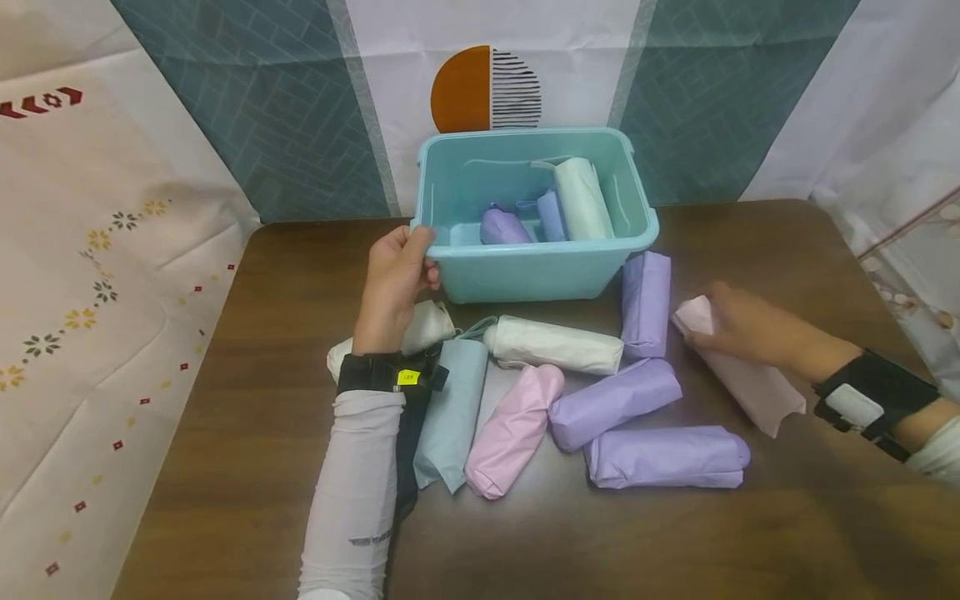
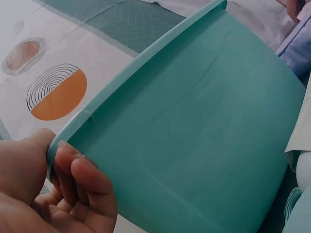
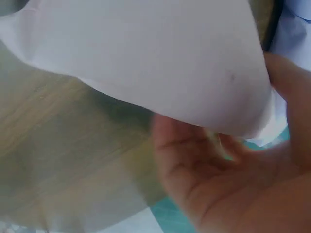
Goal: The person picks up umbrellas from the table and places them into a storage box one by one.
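Note:
My left hand grips the front left corner of a turquoise plastic bin; in the left wrist view its thumb and curled fingers pinch the rim. Inside the bin lie a white folded umbrella, a blue one and a purple one. On the right, my right hand holds a pale pink folded umbrella near its upper end, over the table. The right wrist view shows thumb and fingers around this pale pink sleeve.
Between my arms lie several folded umbrellas: a light blue one, a pink one, a white one and purple ones. Another white one is partly behind my left wrist. A patterned cloth hangs behind the brown table.

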`<state>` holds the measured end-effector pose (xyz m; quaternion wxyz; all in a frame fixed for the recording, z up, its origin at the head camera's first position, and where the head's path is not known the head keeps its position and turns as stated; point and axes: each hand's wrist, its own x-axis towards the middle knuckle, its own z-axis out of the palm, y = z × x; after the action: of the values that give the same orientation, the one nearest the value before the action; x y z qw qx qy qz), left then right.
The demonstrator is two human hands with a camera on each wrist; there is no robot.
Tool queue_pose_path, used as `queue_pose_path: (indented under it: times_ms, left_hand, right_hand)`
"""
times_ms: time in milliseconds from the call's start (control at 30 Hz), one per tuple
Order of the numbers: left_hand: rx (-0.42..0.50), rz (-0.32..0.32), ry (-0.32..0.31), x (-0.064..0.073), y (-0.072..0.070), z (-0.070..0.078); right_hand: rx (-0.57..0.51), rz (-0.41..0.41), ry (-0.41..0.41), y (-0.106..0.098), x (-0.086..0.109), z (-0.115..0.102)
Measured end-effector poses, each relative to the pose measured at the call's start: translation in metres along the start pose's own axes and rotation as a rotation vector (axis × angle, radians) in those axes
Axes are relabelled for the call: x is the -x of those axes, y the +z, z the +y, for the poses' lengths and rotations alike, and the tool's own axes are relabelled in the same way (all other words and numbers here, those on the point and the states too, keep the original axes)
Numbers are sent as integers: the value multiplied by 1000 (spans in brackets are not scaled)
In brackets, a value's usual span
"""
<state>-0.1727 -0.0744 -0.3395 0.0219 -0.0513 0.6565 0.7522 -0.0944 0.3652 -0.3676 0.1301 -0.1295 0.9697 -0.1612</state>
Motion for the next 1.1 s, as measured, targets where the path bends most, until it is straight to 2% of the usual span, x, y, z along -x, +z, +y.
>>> queue_pose_path:
  times_ms: [200,333,467,733,867,1100]
  left_hand:
    - [10,-1,12,-1,0,1]
    - [12,-2,9,-1,0,1]
    - [15,-5,2,-1,1,0]
    - [8,5,-12,-3,-1,2]
    - [9,3,-14,-3,-2,1]
    - [26,-6,-8,-1,-1,1]
  right_hand:
    - [21,-114,133,-2,1,-7]
    - [-3,-142,165,-3,4,-9]
    - [-39,-132,164,-3,8,-8]
    - [-141,-38,148,3,11,-5]
    - [-172,34,127,5,8,-3]
    - [-116,190,86,-3,1,3]
